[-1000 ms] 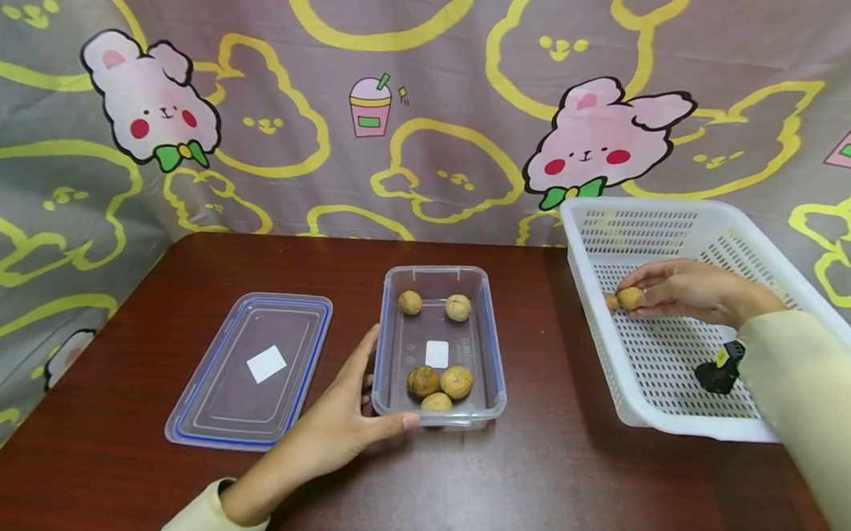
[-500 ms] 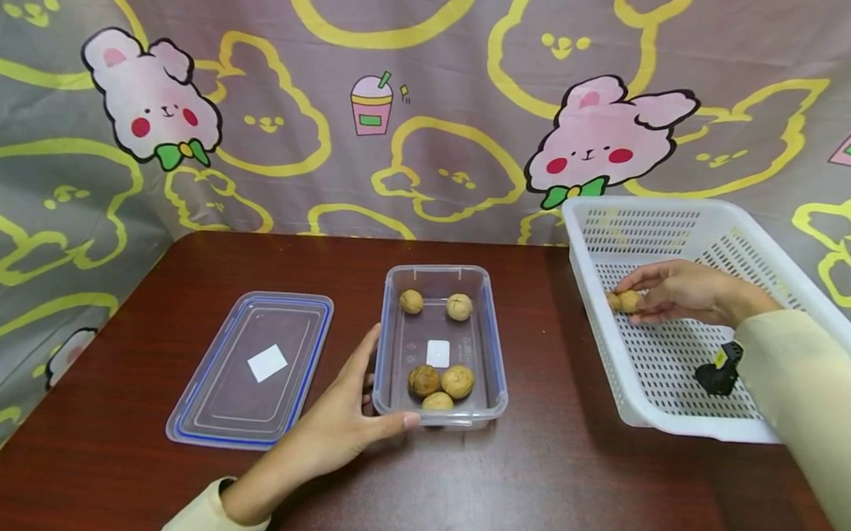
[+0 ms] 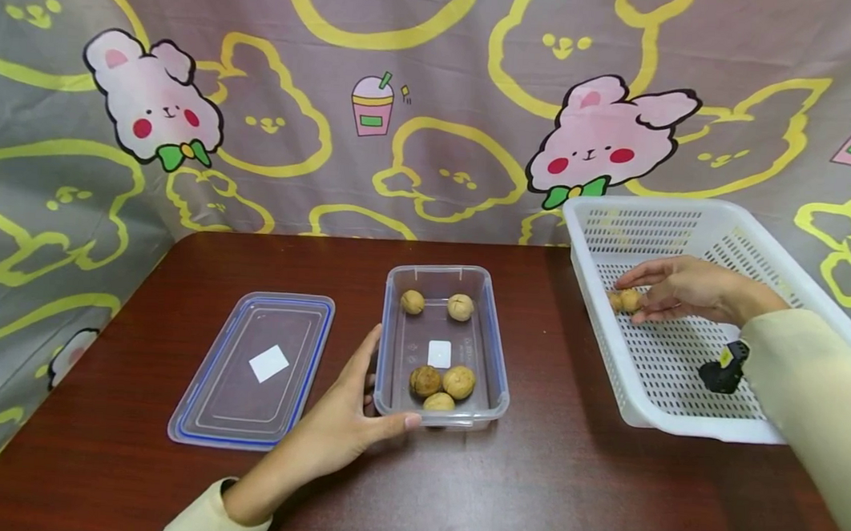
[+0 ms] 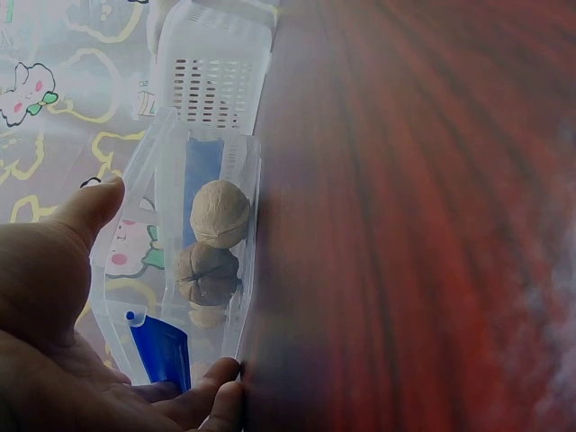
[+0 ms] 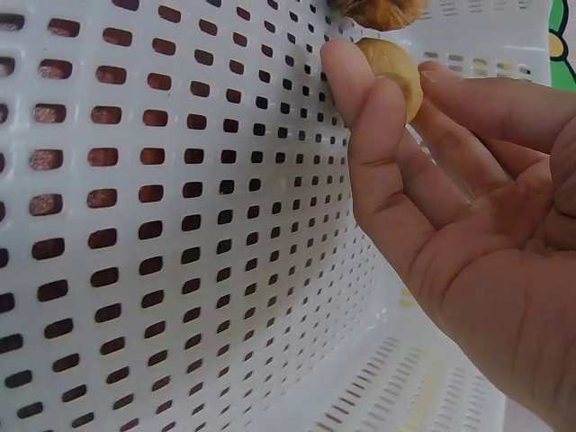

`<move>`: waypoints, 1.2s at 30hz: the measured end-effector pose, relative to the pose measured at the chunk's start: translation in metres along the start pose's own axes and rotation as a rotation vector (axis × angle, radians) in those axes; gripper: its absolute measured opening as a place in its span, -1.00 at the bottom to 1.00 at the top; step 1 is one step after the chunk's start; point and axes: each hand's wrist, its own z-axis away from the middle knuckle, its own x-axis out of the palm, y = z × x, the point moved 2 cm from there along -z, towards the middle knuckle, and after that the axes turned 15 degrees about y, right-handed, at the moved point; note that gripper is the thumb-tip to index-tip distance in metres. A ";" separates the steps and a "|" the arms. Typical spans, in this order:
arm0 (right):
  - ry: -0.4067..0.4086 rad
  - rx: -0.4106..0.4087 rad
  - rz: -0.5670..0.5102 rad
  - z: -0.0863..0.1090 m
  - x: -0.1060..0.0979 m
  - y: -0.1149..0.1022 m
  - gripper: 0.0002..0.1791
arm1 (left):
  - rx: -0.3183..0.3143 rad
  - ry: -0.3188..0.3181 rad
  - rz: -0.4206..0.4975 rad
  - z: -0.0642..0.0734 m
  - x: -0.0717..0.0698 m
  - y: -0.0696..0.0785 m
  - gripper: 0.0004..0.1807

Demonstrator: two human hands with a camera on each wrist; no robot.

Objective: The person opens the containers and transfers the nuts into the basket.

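Note:
My left hand (image 3: 341,421) grips the near left corner of a clear plastic food container (image 3: 495,341), thumb over the front rim and fingers along the left side. Two walnuts lie at the container's far end, and three, among them a darker walnut (image 3: 425,381), sit together near the front. Inside the white slotted basket (image 3: 632,389), my right hand (image 3: 695,289) holds a pale walnut (image 5: 396,76) between thumb and fingers, low by the left wall. Right beside it is another walnut (image 5: 382,11), browner in the right wrist view.
The container's blue-edged lid (image 3: 245,400) lies flat on the dark red table (image 3: 544,480) to the left. A small black device (image 3: 723,371) shows under the right sleeve, over the basket floor. A patterned curtain (image 3: 442,82) hangs behind the table.
The right hand has shifted only slightly at the walnuts, and the neighbouring walnut shows a little more. The left hand and container stay in place.

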 end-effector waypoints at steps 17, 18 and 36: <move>0.135 -0.046 0.113 0.011 -0.010 -0.020 -0.50 | 0.018 0.014 -0.019 0.000 0.000 0.000 0.36; 0.149 -0.061 0.119 0.012 -0.010 -0.023 -0.51 | 0.017 0.013 -0.017 0.000 0.000 -0.001 0.36; 0.287 -0.333 0.135 0.069 0.043 -0.111 -0.54 | 0.013 0.010 -0.032 0.000 0.000 0.000 0.36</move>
